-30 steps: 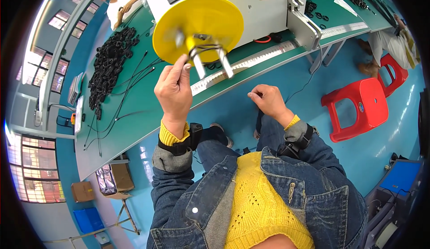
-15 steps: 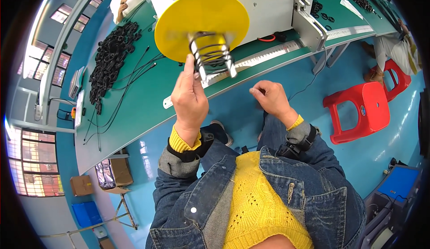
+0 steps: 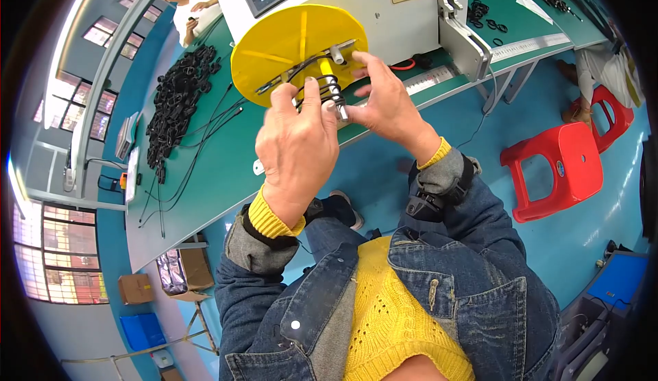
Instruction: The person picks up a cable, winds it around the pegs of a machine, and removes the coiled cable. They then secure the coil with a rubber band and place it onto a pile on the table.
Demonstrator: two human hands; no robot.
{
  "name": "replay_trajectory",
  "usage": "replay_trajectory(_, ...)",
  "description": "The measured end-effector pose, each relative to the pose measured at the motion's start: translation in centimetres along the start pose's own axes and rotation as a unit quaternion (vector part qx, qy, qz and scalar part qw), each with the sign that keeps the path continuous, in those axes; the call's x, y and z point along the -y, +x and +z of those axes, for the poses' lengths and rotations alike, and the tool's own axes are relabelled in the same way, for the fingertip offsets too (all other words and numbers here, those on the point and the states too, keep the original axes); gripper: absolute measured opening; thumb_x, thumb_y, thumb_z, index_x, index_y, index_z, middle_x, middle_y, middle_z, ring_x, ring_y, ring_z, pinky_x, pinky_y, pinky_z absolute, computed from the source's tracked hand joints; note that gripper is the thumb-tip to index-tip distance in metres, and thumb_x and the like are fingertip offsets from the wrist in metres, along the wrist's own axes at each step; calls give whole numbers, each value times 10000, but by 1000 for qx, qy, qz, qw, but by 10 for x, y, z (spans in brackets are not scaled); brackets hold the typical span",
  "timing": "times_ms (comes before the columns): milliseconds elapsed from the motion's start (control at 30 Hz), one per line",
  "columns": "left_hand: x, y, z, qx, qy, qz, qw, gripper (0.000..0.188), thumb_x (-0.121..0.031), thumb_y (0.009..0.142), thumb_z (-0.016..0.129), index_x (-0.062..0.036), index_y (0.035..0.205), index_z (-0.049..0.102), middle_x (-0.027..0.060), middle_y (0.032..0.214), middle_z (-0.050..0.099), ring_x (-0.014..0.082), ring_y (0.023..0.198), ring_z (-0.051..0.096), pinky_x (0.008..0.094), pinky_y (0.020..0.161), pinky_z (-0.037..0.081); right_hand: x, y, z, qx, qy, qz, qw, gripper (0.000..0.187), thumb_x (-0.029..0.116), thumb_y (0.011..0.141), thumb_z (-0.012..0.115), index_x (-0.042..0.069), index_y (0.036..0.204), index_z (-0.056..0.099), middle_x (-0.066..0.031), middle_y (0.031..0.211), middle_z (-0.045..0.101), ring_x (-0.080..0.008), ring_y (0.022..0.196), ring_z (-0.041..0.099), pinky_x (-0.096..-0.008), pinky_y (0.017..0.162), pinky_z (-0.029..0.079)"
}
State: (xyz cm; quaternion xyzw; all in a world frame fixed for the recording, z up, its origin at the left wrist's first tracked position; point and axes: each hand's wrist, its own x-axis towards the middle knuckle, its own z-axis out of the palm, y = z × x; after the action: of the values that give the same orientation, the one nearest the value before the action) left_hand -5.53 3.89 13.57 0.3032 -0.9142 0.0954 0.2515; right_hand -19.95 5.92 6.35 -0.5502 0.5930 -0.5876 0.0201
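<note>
A yellow disc (image 3: 274,34) stands on the front of a white machine (image 3: 397,28), with ribs and a slotted bar across its face. Metal posts stick out from it toward me, and a black cable (image 3: 334,87) is looped several times around them. My left hand (image 3: 298,144) closes on the left side of these loops, fingertips bent over them. From the right, my right hand (image 3: 392,103) curves around the coil, its thumb close to the end of a metal post (image 3: 344,112). Parts of the coil are hidden behind my fingers.
A heap of black coiled cables (image 3: 179,100) lies on the green table (image 3: 199,196), with loose cables beside it. A steel ruler (image 3: 432,79) runs along the table edge. Red stools (image 3: 558,168) stand at right. Across the table is another person (image 3: 192,7).
The disc was smeared by spinning; now its ribs and bar show sharply. My right hand has come up from beside the table edge to the coil, and my left hand has closed in on it.
</note>
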Motion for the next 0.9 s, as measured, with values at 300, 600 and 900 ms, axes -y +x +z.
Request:
replay_trajectory(300, 20, 2, 15, 49, -154, -5, 987, 497, -169, 849, 480, 104, 1237, 332, 425, 1250, 249, 540, 1162, 291, 493, 992, 255, -13, 9, 6, 73, 110, 11, 991, 872, 132, 619, 746, -16, 1324, 255, -183, 1148, 490, -245, 1050, 525, -338, 902, 453)
replay_trajectory(600, 35, 3, 30, -6, -194, 39, 980, 562, -182, 852, 487, 113, 1265, 246, 405, 1236, 271, 500, 1130, 328, 479, 983, 265, -7, 10, 11, 94, 180, 28, 979, 855, 104, 647, 722, 51, 1358, 251, -139, 1201, 449, -217, 1073, 498, -337, 915, 434)
replay_trajectory(900, 29, 2, 28, 41, -142, -5, 989, 327, -155, 810, 545, 26, 1062, 442, 243, 924, 491, 396, 871, 493, 448, 758, 406, 9, -19, 32, -44, 24, -101, 994, 622, 37, 711, 626, -3, 1266, 349, -228, 996, 542, -349, 877, 567, -378, 777, 478)
